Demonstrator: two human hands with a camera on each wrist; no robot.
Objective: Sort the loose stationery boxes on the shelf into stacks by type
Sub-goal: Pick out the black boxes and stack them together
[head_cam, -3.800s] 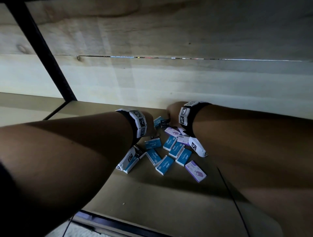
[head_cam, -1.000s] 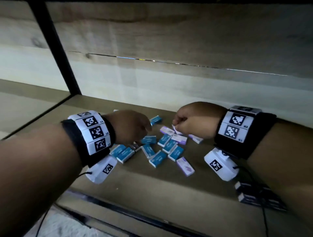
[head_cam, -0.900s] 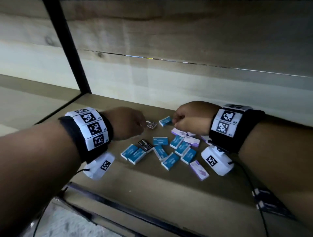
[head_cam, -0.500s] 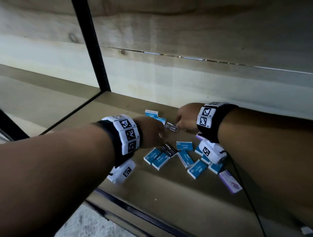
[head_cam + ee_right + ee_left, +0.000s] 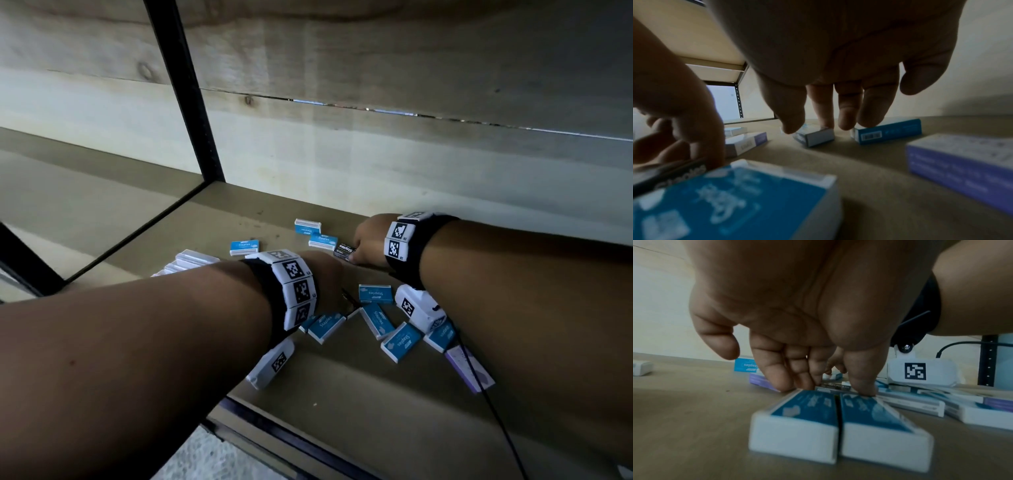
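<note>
Small staples boxes, blue, purple and black, lie scattered on the brown shelf. My left hand points down into the pile. Its thumb and fingers pinch a black staples box behind two blue boxes lying side by side. My right hand is at the back of the shelf, beside two blue boxes. Its thumb and forefinger flank a black staples box that lies flat.
A white stack of boxes stands left of my left forearm, and a lone blue box lies behind it. A purple box lies near the front right. A black upright post divides the shelf, and the wooden back wall is close.
The view has swung left and a white stack has come into sight. My left hand has dropped onto the black box in the pile. My right hand stays at the back with its black box.
</note>
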